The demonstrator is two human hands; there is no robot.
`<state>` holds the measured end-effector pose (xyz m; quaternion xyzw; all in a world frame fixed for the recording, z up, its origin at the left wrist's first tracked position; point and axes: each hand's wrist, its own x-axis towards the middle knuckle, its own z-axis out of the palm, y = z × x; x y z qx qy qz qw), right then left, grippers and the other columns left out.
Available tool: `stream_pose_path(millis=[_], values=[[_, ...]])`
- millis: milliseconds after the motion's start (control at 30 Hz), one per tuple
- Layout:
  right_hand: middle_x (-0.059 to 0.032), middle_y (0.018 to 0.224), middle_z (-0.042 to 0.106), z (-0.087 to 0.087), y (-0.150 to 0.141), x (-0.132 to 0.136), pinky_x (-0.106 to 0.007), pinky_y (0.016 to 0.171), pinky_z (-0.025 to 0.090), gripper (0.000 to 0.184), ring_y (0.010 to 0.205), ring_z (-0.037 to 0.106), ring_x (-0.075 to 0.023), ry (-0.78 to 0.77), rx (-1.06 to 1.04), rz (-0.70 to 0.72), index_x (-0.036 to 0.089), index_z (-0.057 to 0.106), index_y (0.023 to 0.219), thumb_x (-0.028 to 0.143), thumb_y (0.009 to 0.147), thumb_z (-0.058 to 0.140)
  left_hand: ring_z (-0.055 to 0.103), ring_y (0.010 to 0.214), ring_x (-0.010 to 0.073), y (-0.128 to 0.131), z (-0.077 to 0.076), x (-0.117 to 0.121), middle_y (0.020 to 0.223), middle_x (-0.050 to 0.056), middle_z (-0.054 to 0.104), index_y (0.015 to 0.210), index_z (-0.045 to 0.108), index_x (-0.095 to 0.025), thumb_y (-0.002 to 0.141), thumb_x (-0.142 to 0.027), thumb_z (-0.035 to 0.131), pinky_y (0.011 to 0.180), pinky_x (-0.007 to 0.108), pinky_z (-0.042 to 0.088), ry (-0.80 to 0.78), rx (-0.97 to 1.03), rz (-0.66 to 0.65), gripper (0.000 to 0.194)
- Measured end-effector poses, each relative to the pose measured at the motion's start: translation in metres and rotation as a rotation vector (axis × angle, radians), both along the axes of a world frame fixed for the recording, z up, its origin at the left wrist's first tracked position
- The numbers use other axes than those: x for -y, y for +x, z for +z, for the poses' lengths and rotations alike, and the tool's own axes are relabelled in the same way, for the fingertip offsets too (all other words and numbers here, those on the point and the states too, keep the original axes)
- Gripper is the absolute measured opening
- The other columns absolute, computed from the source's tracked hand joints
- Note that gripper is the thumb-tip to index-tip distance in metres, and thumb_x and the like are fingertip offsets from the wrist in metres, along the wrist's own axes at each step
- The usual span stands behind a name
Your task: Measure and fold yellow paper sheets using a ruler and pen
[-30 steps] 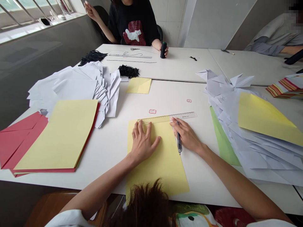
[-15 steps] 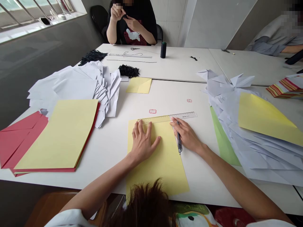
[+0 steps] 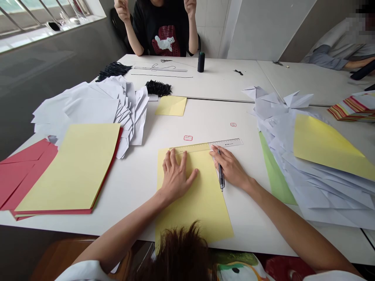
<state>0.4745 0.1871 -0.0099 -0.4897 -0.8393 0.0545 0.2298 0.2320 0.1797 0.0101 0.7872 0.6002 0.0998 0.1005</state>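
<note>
Still, left hand [image 3: 176, 174] touches ruler [image 3: 199, 147]; co-worker's hands [image 3: 122, 11] now raised apart.

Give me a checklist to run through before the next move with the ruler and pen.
1. Left hand resting on the yellow sheet: ok.
2. Left fingertips at the clear ruler: ok.
3. Pen in the right hand: ok.
4. Ruler wholly on the sheet: not ok, its right end extends over the tabletop.
5. Ruler markings readable: cannot tell, too small.
</note>
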Motion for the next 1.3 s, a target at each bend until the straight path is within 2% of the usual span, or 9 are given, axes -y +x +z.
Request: stream_pose_path(millis=[1300], values=[[-0.0144,0.153,0.049,-0.0007,-0.0001,-0.0006,-0.053,0.114,0.045,0.040,0.149,0.037,-0.0266,0.006,0.006,0.001,0.020,0.051,0.138,0.015,0.100,0.039,0.003,0.152,0.0470,-0.0002,-0.0006,-0.0003,0.163,0.028,0.010,0.158,0.032,-0.016,0.095,-0.063,0.042,0.115,0.064,0.022,-0.010,0.004,-0.001,0.079]])
